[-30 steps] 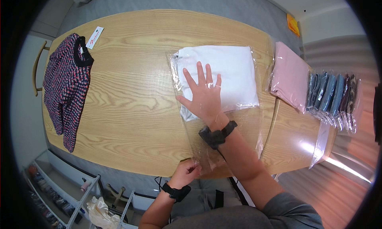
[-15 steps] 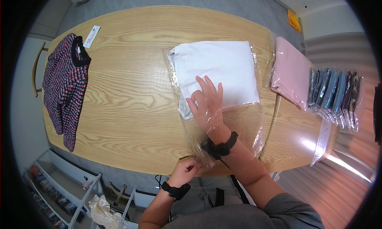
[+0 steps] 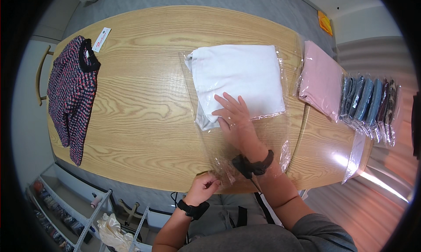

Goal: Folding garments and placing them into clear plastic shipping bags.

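A folded white garment (image 3: 245, 72) lies flat inside a clear plastic bag (image 3: 272, 136) on the table. My right hand (image 3: 238, 122) reaches into the bag, its wrist strap also under the film. Its fingers are spread and rest on the garment's near part, next to a loose fold at the lower left. By the table's front edge, my left hand (image 3: 204, 187) is closed on the near edge of the bag, thumb against fingers.
A speckled knit sweater (image 3: 72, 92) with a white tag (image 3: 101, 40) lies on the wooden table (image 3: 140, 98) at far left. To the right are a bagged pink garment (image 3: 320, 79) and a row of bagged folded clothes (image 3: 368, 101). Shelves (image 3: 87, 221) stand at lower left.
My right hand has drawn back toward me and slightly right, sliding off the middle of the white garment. My left hand has kept its place at the bag's edge.
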Demonstrator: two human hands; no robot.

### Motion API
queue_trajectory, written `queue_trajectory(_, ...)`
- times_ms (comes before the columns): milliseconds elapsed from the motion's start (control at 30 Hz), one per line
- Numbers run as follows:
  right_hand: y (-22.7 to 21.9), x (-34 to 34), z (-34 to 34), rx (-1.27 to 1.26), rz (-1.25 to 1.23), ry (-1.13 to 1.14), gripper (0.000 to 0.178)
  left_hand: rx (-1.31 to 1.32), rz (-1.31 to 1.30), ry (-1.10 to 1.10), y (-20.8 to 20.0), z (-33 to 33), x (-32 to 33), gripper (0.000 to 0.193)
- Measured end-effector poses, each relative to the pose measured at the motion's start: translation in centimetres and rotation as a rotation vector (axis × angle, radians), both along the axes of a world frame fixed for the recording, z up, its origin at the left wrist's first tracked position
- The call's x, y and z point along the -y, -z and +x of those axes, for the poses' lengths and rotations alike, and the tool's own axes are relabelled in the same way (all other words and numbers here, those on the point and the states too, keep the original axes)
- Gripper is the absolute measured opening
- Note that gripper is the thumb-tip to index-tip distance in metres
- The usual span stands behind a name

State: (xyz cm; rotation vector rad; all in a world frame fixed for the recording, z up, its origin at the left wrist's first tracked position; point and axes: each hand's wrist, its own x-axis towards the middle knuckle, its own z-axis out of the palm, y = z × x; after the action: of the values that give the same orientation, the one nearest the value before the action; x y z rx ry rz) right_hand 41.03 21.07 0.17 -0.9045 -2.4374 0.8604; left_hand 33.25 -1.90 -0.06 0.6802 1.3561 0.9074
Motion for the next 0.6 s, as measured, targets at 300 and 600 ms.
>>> queue_trajectory(300,-0.7,-0.1,0.1,-0.089,-0.132,0.098,0.016,-0.065,0.029,-0.040,-0.7,0.1,-0.5,0.011)
queue_trajectory(600,-0.3,-0.8,-1.5,0.269,0.193,0.142,0.046,-0.121,0.064,-0.063,-0.4,0.6,-0.6,0.011)
